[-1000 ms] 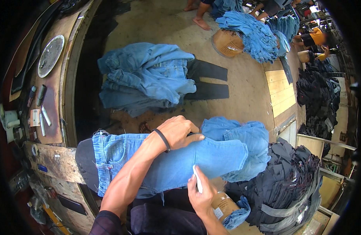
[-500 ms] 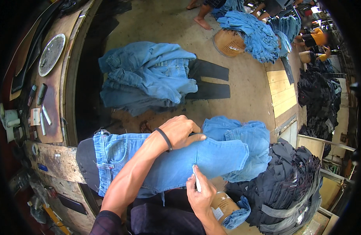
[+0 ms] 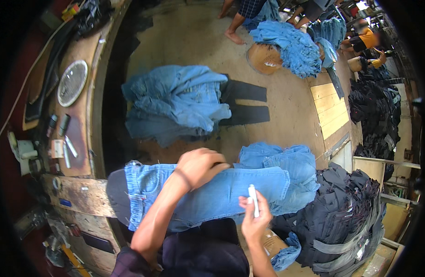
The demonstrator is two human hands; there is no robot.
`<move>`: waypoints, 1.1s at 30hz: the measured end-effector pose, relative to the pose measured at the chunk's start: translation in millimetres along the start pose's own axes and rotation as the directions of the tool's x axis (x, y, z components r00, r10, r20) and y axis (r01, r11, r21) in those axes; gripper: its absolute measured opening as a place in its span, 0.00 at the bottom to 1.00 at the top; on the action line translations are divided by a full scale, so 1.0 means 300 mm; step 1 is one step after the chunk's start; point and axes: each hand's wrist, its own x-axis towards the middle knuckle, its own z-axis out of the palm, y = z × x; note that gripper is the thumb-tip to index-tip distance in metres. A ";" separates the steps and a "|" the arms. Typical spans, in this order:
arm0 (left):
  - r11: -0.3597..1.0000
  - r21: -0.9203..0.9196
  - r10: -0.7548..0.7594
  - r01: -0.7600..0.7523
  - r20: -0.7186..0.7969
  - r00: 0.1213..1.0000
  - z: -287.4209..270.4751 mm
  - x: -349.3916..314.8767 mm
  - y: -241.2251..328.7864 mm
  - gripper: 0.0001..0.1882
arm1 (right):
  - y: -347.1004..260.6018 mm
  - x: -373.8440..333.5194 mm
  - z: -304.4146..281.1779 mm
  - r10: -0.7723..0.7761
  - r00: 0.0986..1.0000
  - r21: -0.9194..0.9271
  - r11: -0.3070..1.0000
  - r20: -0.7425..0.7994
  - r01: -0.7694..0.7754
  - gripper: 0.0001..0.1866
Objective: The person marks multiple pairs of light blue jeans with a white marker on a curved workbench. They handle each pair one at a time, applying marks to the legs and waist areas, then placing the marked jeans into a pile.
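A pair of light blue denim jeans [image 3: 212,194] lies lengthwise across a dark narrow board [image 3: 116,191], its elastic waistband to the left and a leg hem to the right. My left hand [image 3: 198,168], with a dark band at the wrist, is over the far edge of the jeans. Motion smears its fingers, so its hold on the cloth is unclear. Above the lower leg, my right hand [image 3: 257,219] is closed around a slim white pen-shaped tool [image 3: 253,198], which points away from me. Short dark marks show on the leg between the hands.
Beyond the board lies a heap of blue jeans [image 3: 175,99]; more jeans [image 3: 279,168] sit past the hem. A big dark cloth bundle [image 3: 332,221] stands at right. A wooden bench [image 3: 81,159] at left holds a metal plate [image 3: 73,83] and pens. Other people are at the far right.
My right hand has lifted the white pen-shaped tool off the leg and moved right, turning it upward. My left hand has shifted slightly left and its thumb no longer lies out along the cloth.
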 end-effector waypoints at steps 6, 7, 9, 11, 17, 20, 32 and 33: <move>0.514 0.109 -0.652 0.851 -0.595 0.470 -0.227 -0.558 0.113 0.24 | 0.070 0.073 -0.024 0.224 0.958 0.105 0.973 -0.178 -0.208 0.15; 0.592 0.187 -0.586 0.784 -0.568 0.578 -0.206 -0.609 0.103 0.25 | 0.085 0.079 -0.004 0.179 0.960 0.120 0.980 -0.214 -0.156 0.14; 0.662 0.299 -0.517 0.687 -0.481 0.708 -0.145 -0.642 0.069 0.27 | 0.104 0.085 0.020 0.140 0.959 0.075 0.989 -0.248 -0.125 0.14; 0.774 0.306 -0.402 0.554 -0.438 0.804 -0.057 -0.607 0.057 0.27 | 0.110 0.090 0.028 0.113 0.955 0.042 0.994 -0.274 -0.105 0.13; 0.231 -0.821 -0.736 0.523 0.204 0.645 0.145 -0.414 0.215 0.29 | 0.099 0.105 0.005 0.121 0.971 0.027 0.993 -0.206 -0.118 0.13; 0.322 -0.600 -0.674 0.733 0.398 0.622 0.178 -0.302 0.206 0.29 | 0.093 0.109 -0.007 0.132 0.973 -0.007 0.991 -0.189 -0.136 0.13; 0.159 -0.690 -0.706 0.706 0.420 0.570 0.256 -0.349 0.240 0.22 | -0.001 0.060 -0.065 0.064 0.988 -0.343 0.939 0.142 -0.012 0.27; 0.191 -0.706 -0.701 0.682 0.388 0.598 0.278 -0.344 0.244 0.22 | 0.006 0.064 -0.045 0.096 0.981 -0.393 0.919 0.167 -0.023 0.24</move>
